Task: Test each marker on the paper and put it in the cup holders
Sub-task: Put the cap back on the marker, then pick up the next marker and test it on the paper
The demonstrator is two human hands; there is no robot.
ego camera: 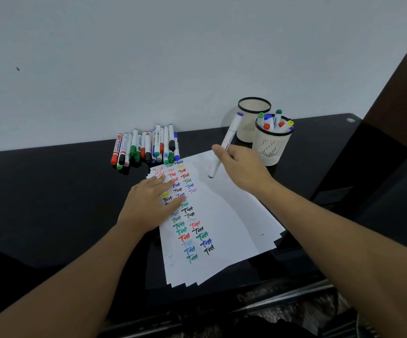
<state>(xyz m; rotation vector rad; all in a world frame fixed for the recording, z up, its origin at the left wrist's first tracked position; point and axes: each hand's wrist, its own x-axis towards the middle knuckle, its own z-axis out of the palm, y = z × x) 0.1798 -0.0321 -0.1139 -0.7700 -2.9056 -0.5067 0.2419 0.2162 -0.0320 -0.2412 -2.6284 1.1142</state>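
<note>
The flat left hand (152,203) hides some coloured words on the white paper sheets (224,215). Labels on the pile of lying markers (146,147), upper middle, are too small to read.

My bench (51,203) is glossy black and stands against a plain pale grey wall (148,57), which carries one small dark speck up on its left. A dark brown post (402,98) rises beside the bench's right end. Soft, even light.
</note>
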